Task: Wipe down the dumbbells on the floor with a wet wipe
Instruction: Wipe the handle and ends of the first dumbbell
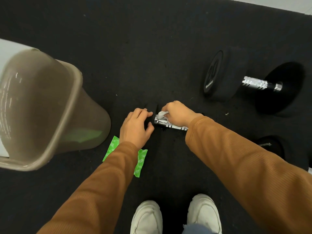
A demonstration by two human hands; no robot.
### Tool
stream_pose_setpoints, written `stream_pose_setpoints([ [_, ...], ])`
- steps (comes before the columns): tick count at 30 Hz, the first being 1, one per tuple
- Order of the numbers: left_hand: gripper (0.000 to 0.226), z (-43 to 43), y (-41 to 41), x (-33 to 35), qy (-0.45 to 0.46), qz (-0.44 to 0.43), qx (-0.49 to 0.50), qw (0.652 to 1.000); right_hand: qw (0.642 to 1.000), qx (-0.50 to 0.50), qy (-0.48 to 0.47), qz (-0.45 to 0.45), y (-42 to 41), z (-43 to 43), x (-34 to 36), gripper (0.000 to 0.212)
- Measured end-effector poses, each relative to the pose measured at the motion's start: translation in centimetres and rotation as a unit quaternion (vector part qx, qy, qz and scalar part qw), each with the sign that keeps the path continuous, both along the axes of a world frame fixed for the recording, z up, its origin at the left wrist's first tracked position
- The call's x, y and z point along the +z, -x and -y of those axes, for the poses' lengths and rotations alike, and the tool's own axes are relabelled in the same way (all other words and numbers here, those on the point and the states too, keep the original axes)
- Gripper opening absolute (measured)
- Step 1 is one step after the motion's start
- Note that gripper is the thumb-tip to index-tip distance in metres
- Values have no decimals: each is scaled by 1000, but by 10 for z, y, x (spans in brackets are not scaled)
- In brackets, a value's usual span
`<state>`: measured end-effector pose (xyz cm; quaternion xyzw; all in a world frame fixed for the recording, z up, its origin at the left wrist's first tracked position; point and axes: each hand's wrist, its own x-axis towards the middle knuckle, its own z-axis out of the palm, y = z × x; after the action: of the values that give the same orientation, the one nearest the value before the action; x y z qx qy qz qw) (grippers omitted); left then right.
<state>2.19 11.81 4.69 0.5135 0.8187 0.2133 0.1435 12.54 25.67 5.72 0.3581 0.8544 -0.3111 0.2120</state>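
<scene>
The near dumbbell [170, 125] lies on the floor by the person's feet. The left hand [135, 125] curls over its dark end, likely to stop it rolling, while the right hand [177, 114] grips a bunched wipe [162, 114] against the shiny bar. The green pack [141, 159] lies handy alongside.

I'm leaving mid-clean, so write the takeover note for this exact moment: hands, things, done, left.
Left hand grips a head of the near dumbbell. Right hand pinches the wet wipe on its chrome bar, by that head.
Far dumbbell lies upper right, apart; green wipe pack under the left forearm; bin at left.
Done: cannot tell. Left: rest of this bar, then probably the far dumbbell.
</scene>
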Motion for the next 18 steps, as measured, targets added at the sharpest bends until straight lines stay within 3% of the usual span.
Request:
stream_pose_setpoints([
  [5,30,-1,-1,0,4,1,8,1000,999,38,-10,13,-1,-7,6,39],
  [18,32,-2,1,2,28,13,2,1000,995,93,-35,6,9,-2,13,38],
])
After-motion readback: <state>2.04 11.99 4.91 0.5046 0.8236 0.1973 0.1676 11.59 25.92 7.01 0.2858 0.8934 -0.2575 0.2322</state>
